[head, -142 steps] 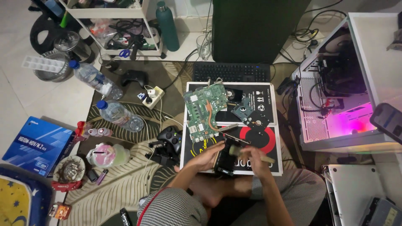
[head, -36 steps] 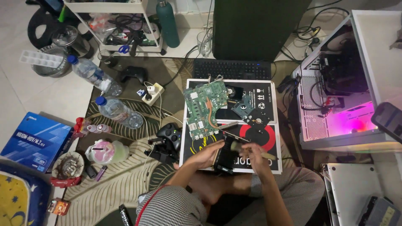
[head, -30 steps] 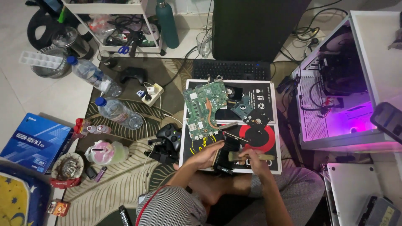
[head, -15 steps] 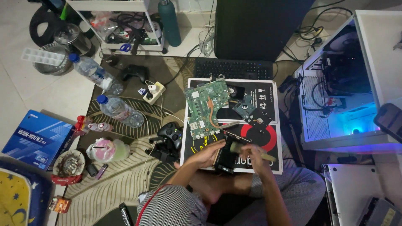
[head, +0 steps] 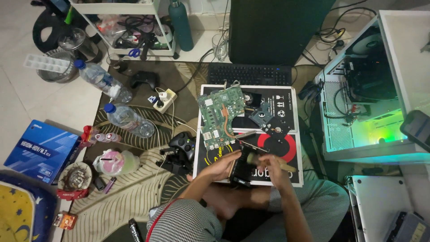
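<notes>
I sit cross-legged on the floor behind a flat black box (head: 286, 96) with a red circle on it. My left hand (head: 222, 164) grips a small black computer part (head: 241, 169) at the near edge of the box. My right hand (head: 271, 166) holds a brush (head: 265, 160) whose dark bristles rest on top of the part and whose pale wooden handle points right. Farther out on the box lies a green circuit board (head: 220, 115) and a smaller bluish board with a fan (head: 264, 117).
A black keyboard (head: 249, 74) and a dark monitor (head: 277, 28) stand beyond the box. An open white computer case (head: 371, 107) glows green on the right. Two water bottles (head: 127, 120), a game controller (head: 183, 143), a power strip (head: 164, 99) and a blue carton (head: 36, 144) lie left.
The light inside the computer case has gone from pink through blue to green. My hands stay on the black part, with the brush shifting slightly over it.
</notes>
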